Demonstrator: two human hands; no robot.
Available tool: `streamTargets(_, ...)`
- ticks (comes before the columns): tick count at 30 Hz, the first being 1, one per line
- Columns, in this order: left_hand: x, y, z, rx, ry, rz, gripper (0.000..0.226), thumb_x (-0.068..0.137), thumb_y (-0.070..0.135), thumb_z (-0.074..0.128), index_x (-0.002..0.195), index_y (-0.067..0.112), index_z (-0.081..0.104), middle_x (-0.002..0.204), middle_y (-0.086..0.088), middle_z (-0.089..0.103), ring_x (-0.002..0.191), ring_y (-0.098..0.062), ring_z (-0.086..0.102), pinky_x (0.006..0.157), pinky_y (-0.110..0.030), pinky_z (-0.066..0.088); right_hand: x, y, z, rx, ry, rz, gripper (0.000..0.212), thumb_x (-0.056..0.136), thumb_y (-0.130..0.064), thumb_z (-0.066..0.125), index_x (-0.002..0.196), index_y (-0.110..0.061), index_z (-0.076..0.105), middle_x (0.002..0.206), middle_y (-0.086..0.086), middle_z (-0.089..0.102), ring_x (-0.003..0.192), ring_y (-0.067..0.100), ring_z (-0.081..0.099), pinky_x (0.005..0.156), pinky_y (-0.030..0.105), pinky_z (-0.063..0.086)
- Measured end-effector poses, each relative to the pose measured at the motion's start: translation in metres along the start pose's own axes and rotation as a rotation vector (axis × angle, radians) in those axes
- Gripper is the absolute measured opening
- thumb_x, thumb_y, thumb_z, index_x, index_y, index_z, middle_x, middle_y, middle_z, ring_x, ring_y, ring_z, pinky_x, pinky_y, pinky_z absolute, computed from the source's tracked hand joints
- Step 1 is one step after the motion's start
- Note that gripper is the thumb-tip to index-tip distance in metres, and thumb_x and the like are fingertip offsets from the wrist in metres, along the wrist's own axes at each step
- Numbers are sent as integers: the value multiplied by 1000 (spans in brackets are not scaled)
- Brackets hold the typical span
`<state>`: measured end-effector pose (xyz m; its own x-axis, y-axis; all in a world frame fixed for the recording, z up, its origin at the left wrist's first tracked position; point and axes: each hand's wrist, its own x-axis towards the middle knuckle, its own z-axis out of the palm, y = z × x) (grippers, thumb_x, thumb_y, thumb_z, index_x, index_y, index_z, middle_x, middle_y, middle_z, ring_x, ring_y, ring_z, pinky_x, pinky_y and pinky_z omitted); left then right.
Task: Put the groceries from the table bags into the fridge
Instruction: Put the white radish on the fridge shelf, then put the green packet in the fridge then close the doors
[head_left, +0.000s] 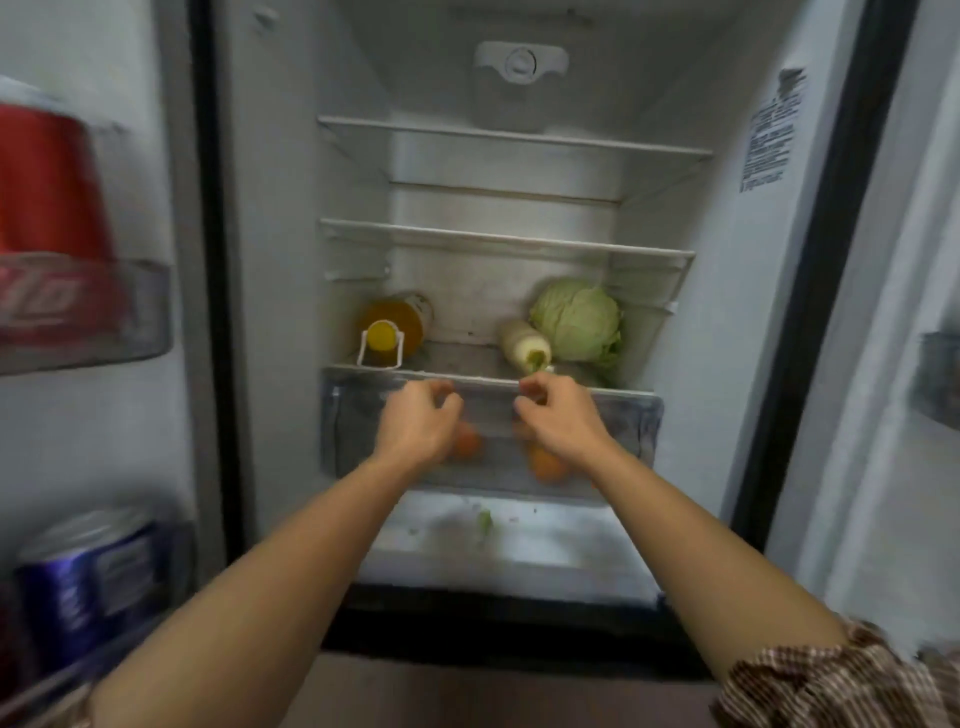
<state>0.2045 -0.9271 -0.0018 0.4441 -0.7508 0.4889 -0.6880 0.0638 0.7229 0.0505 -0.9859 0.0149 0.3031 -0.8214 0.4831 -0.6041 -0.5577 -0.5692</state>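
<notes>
The fridge stands open in front of me. On its lowest shelf lie a yellow oil bottle, a pale bottle on its side and a green cabbage. Below the shelf is the clear crisper drawer, with several oranges showing through its front. My left hand and my right hand are side by side at the drawer's top rim, fingers curled over it. The frame is blurred, so the exact grip is hard to read.
Two upper glass shelves hold nothing. The door rack at left carries a red can and a blue can. A green scrap lies on the floor panel under the drawer.
</notes>
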Motion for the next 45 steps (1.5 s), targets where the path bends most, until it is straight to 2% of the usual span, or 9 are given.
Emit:
streamTargets(6,-131,-9,-78,223,46,62,30,92,23,51,114,10,67,118,-13,65,109,-29,60,89,-35,47,-117,-45,4,-35,-154,-75,39,89,-28,57,125,-14,60,122,7,65,114,25,58,94,35,48)
streamTargets(12,-218,-17,-177,403,135,123,30,90,23,50,113,12,65,115,-10,63,109,-30,54,90,-40,45,-199,-119,17,-19,-249,-225,46,91,-28,56,134,-13,52,136,7,55,125,23,51,104,40,42)
streamTargets(15,-261,-28,-231,492,202,114,31,86,26,48,106,12,66,109,-11,63,103,-33,54,86,-41,46,-238,-165,33,8,-255,-321,42,92,-26,56,132,-12,54,133,7,56,119,23,53,98,35,44)
streamTargets(19,-320,-57,-312,646,264,-1,32,92,26,48,119,14,59,124,-8,57,115,-28,48,89,-42,47,-297,-241,68,107,-325,-417,35,91,-22,58,124,-10,58,123,10,59,106,23,58,92,38,49)
streamTargets(22,-371,-88,-383,708,280,-130,37,94,26,46,128,14,54,133,-6,52,123,-26,43,93,-41,42,-346,-298,103,107,-408,-470,43,90,-25,57,130,-10,54,131,9,57,116,25,55,98,39,45)
streamTargets(26,-452,-131,-486,802,284,-247,37,94,25,44,128,13,53,131,-9,52,121,-27,43,92,-40,42,-425,-382,158,105,-540,-517,49,94,-32,53,137,-11,46,140,7,49,127,24,45,102,36,39)
streamTargets(36,-653,-235,-720,964,248,-630,43,92,25,42,132,12,49,134,-11,50,126,-29,41,101,-42,39,-641,-606,291,129,-777,-698,46,92,-31,52,133,-10,47,131,11,50,124,29,45,100,41,41)
streamTargets(41,-735,-283,-811,982,317,-809,45,93,26,41,135,13,47,137,-9,48,125,-28,41,96,-41,41,-727,-699,350,89,-882,-832,47,92,-35,49,132,-11,46,133,10,49,127,30,42,99,47,42)
streamTargets(45,-789,-326,-876,994,374,-903,43,94,28,40,134,13,48,135,-8,48,122,-28,42,93,-43,43,-783,-768,400,103,-925,-946,49,93,-32,49,137,-11,42,139,11,46,127,31,41,98,42,41)
